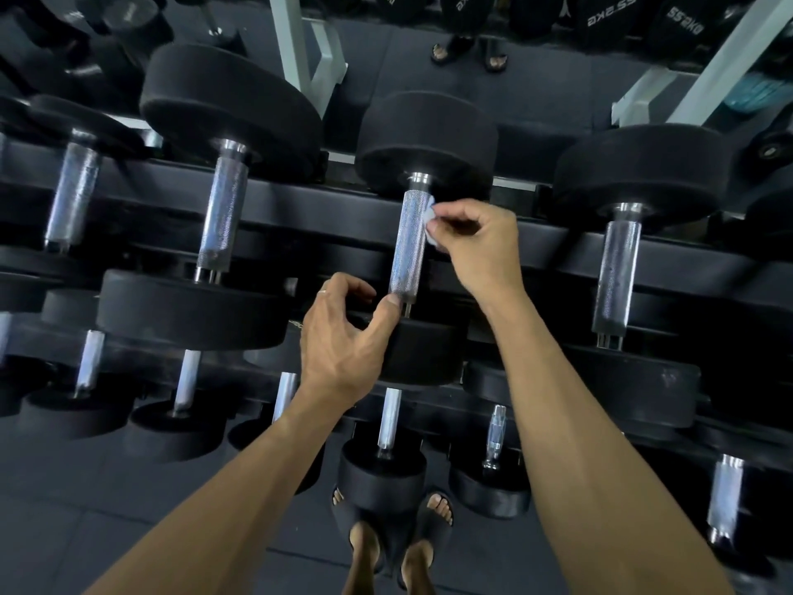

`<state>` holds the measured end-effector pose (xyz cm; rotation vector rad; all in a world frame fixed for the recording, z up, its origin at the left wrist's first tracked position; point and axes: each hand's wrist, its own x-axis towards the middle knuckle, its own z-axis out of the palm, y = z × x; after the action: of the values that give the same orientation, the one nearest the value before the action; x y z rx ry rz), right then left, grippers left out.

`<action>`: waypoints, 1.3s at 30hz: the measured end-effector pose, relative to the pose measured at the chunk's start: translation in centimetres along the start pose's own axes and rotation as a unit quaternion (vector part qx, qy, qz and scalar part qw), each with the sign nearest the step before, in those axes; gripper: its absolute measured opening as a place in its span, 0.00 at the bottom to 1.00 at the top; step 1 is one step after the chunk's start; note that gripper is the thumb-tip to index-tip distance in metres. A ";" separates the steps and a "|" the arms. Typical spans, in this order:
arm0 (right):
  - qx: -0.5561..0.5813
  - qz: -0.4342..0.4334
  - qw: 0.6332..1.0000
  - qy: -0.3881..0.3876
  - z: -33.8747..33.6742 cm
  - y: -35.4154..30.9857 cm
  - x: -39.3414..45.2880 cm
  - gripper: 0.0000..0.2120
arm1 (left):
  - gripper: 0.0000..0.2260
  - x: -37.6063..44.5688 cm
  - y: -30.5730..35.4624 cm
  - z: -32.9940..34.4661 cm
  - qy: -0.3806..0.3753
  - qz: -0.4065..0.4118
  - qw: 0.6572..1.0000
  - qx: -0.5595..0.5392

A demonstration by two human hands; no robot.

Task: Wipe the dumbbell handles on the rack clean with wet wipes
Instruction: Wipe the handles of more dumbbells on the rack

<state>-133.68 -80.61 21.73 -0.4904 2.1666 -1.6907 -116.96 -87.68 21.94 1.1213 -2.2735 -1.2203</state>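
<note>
A black dumbbell with a knurled chrome handle [407,246] lies on the top tier of the rack [300,199], in the middle of the view. My right hand [476,242] pinches a small white wet wipe [430,219] against the upper right side of that handle. My left hand [343,337] grips the near black head [425,350] of the same dumbbell, thumb up near the handle's lower end, fingers curled over the head's left edge.
Similar dumbbells flank it, with handles to the left [223,208] and right [620,268]. Smaller dumbbells [388,423] fill the lower tiers. My sandalled feet [394,538] stand on dark floor mats below. A mirror behind reflects white rack posts [300,45].
</note>
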 end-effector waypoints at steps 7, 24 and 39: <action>-0.060 0.015 0.997 -0.054 -0.6 0.3 -3.3 0.11 | 0.20 0.0 0.0 0.1 0.006 -0.002 1.000 -0.007; -0.083 0.020 0.990 -0.108 -1.3 0.5 -2.2 0.14 | 0.19 0.1 -0.1 0.1 0.008 0.003 1.000 -0.014; 0.070 0.096 0.993 0.019 0.6 0.4 1.3 0.16 | 0.15 0.2 -0.2 0.1 0.005 0.005 1.000 -0.012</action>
<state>-134.60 -81.66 21.17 -0.2055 2.0296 -1.7414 -117.00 -87.86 21.70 1.1042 -2.2494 -1.2326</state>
